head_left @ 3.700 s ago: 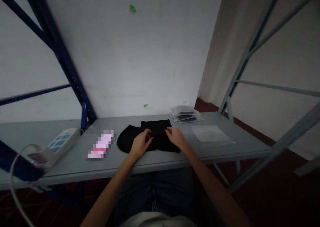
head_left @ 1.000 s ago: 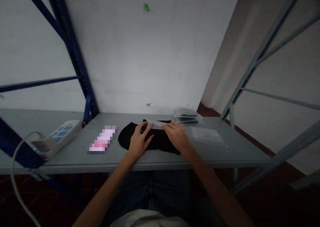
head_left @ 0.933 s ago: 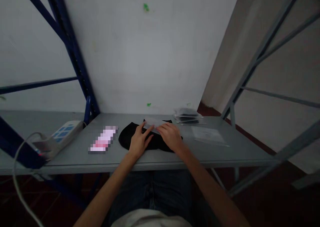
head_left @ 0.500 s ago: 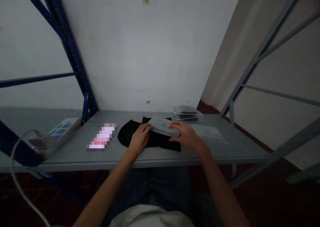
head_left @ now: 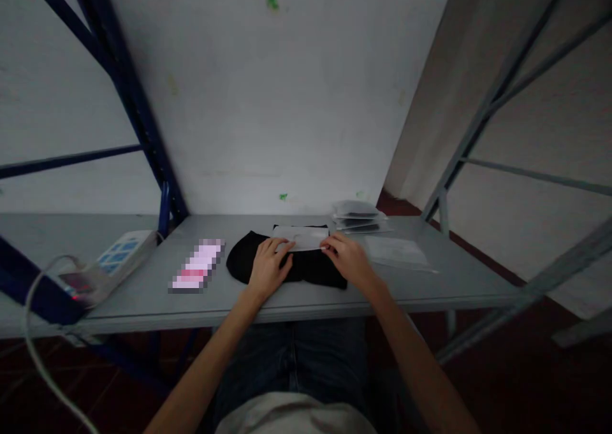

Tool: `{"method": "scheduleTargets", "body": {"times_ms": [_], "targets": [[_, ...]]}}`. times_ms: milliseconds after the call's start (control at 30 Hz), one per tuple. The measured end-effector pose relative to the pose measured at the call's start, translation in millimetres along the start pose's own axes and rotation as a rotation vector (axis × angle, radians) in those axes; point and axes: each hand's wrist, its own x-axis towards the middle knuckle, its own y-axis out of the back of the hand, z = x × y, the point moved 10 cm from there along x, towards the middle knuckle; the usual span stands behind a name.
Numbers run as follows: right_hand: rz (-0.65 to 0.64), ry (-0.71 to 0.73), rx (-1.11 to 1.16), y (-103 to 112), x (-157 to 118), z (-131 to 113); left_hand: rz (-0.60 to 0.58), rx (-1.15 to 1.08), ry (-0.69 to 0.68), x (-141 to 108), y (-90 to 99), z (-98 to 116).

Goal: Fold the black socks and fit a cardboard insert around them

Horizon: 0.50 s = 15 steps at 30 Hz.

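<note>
A pale, flat plastic bag [head_left: 308,235] lies over black cloth items [head_left: 306,269] spread on the grey table. My left hand [head_left: 270,267] rests at the bag's lower left edge, its fingers apart and partly on the black cloth. At the bag's right end, my right hand [head_left: 345,255] pinches the edge between thumb and fingers. Another clear bag [head_left: 396,253] lies flat on the table to the right of my right hand.
Behind my right hand is a stack of clear bags with dark contents [head_left: 361,216]. A blurred-out phone-like object [head_left: 198,265] lies left of the cloth. A white power strip [head_left: 117,259] with a cable sits further left, by the blue rack post [head_left: 138,102].
The bag has turned from slanted to nearly level. My right hand has moved slightly left and closed on its edge; my left hand's fingers have spread.
</note>
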Motion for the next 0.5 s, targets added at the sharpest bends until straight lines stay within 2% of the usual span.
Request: {"method": "scheduleTargets", "body": {"times_ms": [100,267,367,500], "targets": [[0.0,0.053,0.017,-12.3,0.9,-21.7,0.004,-0.075,-0.101,-0.1,-0.5,14.7],[0.035,0.127,0.043,-16.4,-1.0,-49.3,0.095,-0.087,-0.198,-2.3,10.1,25.5],[0.058,0.129,0.078,-15.4,-2.7,-53.2,0.122,-0.073,-0.198,-2.3,15.4,24.0],[0.046,0.127,0.084,-14.6,-1.7,-50.6,0.055,-0.061,-0.207,-0.2,12.5,23.4]]}}
